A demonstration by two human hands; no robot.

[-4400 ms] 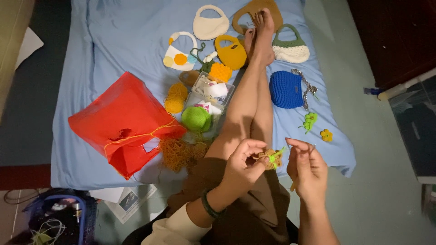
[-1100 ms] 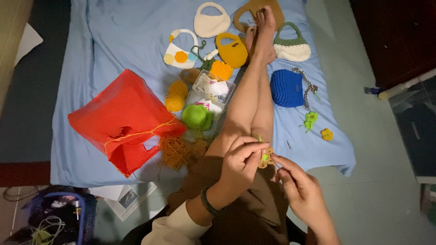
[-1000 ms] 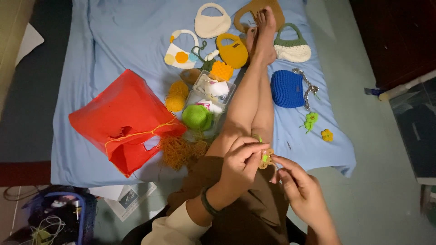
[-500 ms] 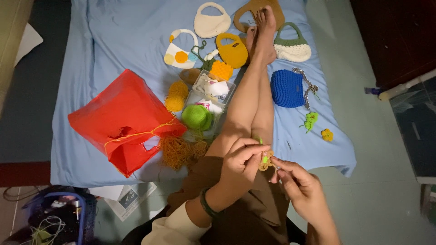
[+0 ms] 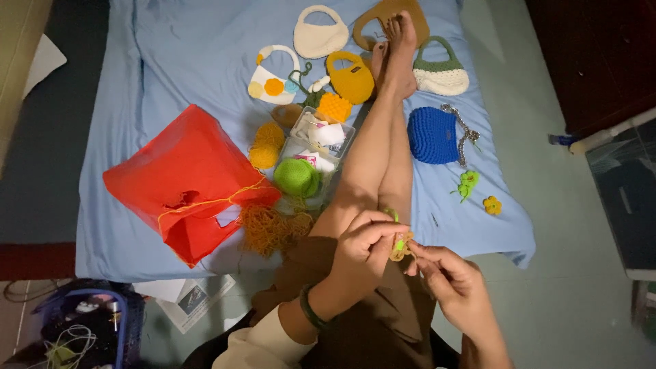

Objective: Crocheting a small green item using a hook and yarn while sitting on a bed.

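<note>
- Both hands sit closer together than seconds ago — right hand drawn in beside left hand.
- Between them, over the knees, both pinch a small tan-and-green crochet piece.
- Tangled orange yarn lies near, beside a red bag.

Sheet was pale blue. Plastic bag was bright red. Yarn ball was lime green; second yarn ball was mustard yellow; loose yarn tangle was ochre. Crocheted bags: cream, yellow, royal blue, one green over white, one white with orange and yellow circles. Small crochet piece was tan with neon green. Trousers were brown.
</note>
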